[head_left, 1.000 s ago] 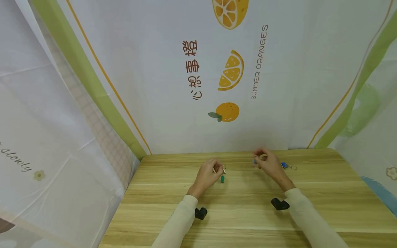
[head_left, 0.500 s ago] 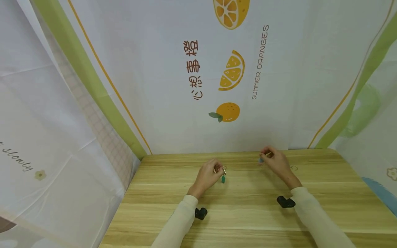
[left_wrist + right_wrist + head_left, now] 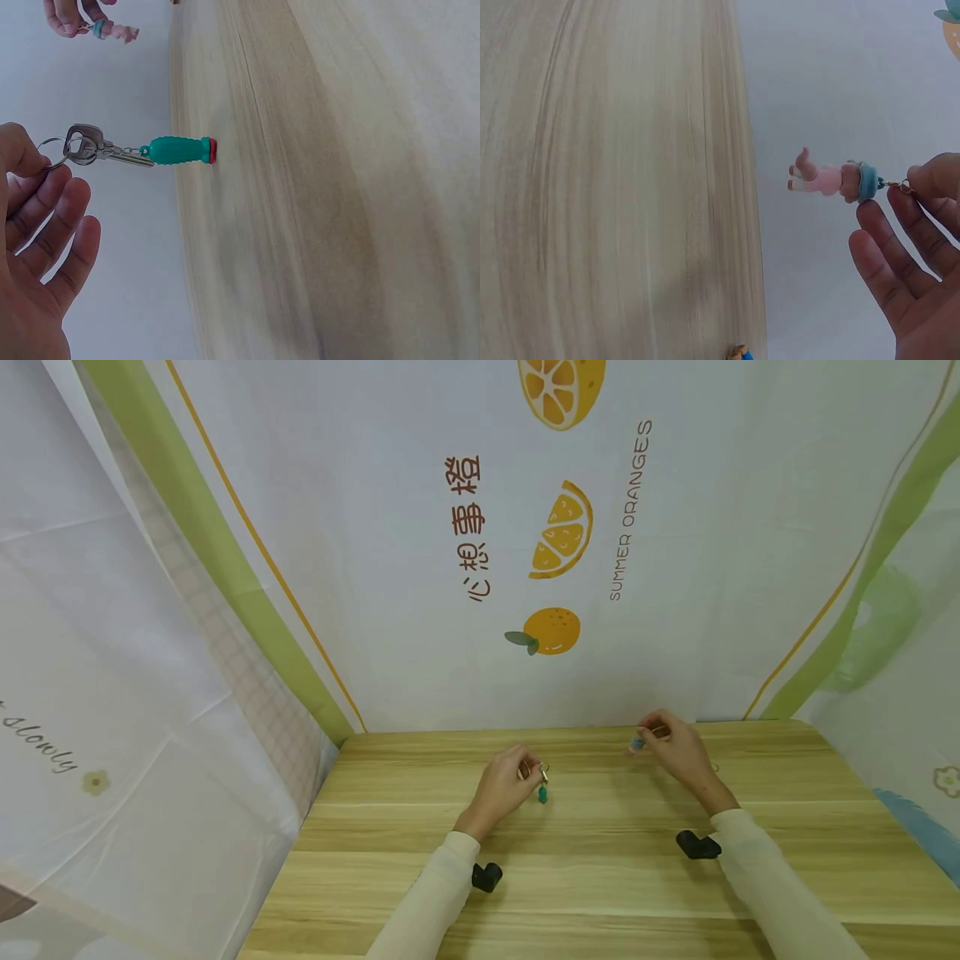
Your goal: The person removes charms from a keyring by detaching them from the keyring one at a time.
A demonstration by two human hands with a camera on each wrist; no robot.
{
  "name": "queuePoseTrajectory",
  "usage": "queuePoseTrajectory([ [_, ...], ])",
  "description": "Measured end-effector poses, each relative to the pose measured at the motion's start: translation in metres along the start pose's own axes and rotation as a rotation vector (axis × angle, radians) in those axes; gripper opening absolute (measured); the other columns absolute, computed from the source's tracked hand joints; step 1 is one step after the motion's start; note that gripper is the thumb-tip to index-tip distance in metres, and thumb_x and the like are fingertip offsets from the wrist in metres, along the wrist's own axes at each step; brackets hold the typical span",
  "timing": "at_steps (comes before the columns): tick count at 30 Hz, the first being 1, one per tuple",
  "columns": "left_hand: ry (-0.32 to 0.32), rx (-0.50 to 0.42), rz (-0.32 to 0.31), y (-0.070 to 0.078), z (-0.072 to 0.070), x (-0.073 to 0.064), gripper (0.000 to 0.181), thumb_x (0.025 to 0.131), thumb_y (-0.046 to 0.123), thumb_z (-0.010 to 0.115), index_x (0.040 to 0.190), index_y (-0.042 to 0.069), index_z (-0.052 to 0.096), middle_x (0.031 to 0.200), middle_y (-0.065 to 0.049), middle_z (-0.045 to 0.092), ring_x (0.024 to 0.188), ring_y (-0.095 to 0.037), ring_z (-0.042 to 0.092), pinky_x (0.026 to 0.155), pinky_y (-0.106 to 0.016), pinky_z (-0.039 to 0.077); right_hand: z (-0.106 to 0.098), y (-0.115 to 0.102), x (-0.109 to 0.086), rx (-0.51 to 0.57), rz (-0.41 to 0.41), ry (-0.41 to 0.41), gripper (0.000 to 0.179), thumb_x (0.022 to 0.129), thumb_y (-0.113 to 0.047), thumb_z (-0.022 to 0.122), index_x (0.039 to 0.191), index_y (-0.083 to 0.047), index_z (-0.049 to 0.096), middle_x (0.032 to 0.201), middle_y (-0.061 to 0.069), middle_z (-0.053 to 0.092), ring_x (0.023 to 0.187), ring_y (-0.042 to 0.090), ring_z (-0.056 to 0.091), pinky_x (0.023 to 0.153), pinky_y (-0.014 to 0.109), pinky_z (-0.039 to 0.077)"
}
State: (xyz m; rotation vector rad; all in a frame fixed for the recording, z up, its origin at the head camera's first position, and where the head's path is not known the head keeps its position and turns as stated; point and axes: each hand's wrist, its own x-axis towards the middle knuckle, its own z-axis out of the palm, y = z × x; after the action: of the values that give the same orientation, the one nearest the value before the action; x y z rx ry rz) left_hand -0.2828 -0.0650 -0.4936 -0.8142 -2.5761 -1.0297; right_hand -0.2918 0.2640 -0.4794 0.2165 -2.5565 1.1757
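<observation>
Between thumb and index finger, my left hand (image 3: 504,785) pinches a metal key ring (image 3: 54,152). From it hang a silver key (image 3: 97,146) and a green ribbed charm (image 3: 178,150) with a red base, held above the table. My right hand (image 3: 678,758) pinches the small gold clasp (image 3: 905,186) of a figurine charm (image 3: 829,180) with a blue-green top and pink body. That figurine dangles in the air, off the tabletop. Behind the right wrist, a blue keychain lies mostly hidden; its ring (image 3: 715,767) just shows in the head view.
The wooden table (image 3: 592,877) runs back to a white printed cloth (image 3: 420,677) hanging behind it. More cloth (image 3: 135,710) hangs at the left. Blue and orange tips (image 3: 742,352) of the lying keychain peek in at the right wrist view's lower edge.
My right hand has shifted to the right with the figurine charm, and now covers most of the blue keychain. The left hand stays nearly in place while its green charm turns slightly.
</observation>
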Motion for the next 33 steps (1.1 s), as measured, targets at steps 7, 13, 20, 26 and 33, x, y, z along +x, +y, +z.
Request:
queuePoseTrajectory([
  [7,-0.006,-0.003,-0.008,0.001,0.0,-0.001,0.007,0.105,0.014,0.065,0.106,0.013,0.072,0.095,0.001,0.07,0.081,-0.008,0.062,0.068,-0.019,0.051,-0.001,0.007,0.001,0.01,0.007,0.012,0.024,0.11,-0.018,0.06,0.122,0.002,0.066,0.119,0.023,0.07,0.11,0.043,0.069,0.089,0.053,0.06],
  [13,-0.007,0.002,-0.009,0.0,-0.001,-0.001,0.008,0.105,0.014,0.065,0.107,0.012,0.072,0.096,0.0,0.07,0.081,-0.008,0.063,0.069,-0.019,0.052,-0.006,0.013,0.002,0.013,0.021,0.018,0.024,0.11,-0.016,0.058,0.124,0.003,0.064,0.12,0.024,0.07,0.113,0.042,0.067,0.093,0.049,0.059],
  [20,-0.002,0.006,-0.019,-0.001,-0.004,0.0,0.01,0.105,0.015,0.064,0.108,0.013,0.074,0.096,0.001,0.07,0.08,-0.006,0.061,0.066,-0.018,0.05,-0.016,0.018,0.003,0.017,0.022,0.043,0.025,0.109,-0.017,0.06,0.123,0.004,0.065,0.117,0.024,0.072,0.098,0.004,0.063,0.079,0.01,0.05],
  [26,0.014,0.001,-0.028,-0.003,-0.007,0.0,0.01,0.105,0.015,0.064,0.107,0.012,0.073,0.096,0.001,0.07,0.079,-0.006,0.061,0.065,-0.019,0.051,-0.023,0.024,0.003,0.008,0.016,0.053,0.026,0.11,-0.019,0.059,0.122,0.004,0.065,0.118,0.025,0.071,0.096,-0.013,0.052,0.078,0.004,0.045],
  [33,0.014,0.0,-0.036,-0.004,-0.008,-0.001,0.009,0.105,0.014,0.064,0.106,0.012,0.073,0.096,0.0,0.071,0.079,-0.006,0.062,0.065,-0.018,0.05,-0.029,0.03,0.006,-0.023,0.037,0.05,0.026,0.11,-0.017,0.059,0.123,0.006,0.064,0.118,0.027,0.07,0.11,0.039,0.067,0.078,0.007,0.047],
])
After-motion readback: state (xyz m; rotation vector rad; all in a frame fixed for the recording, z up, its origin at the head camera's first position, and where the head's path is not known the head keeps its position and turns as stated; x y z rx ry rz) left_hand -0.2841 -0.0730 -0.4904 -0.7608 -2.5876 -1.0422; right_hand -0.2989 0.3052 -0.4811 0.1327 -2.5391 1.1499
